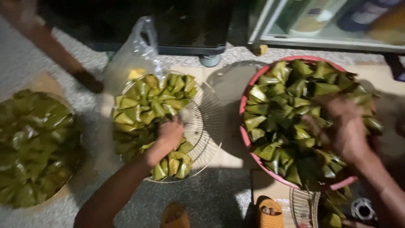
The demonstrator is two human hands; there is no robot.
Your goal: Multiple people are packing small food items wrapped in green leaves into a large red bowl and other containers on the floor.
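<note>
While I look down, my left hand [169,136] rests closed among small green leaf-wrapped pyramid parcels [145,110] heaped on a round wire rack [206,126]; what it grips I cannot tell. My right hand [344,126], blurred, lies on like parcels in a round pink plastic basin [244,110]; open or closed, I cannot tell. Far left: a third tray of leaf parcels [33,143]. Behind the rack: a clear plastic bag [135,55].

Speckled floor [211,198] bears wire tray [206,122], pink basin [244,105], cardboard [230,84].
</note>
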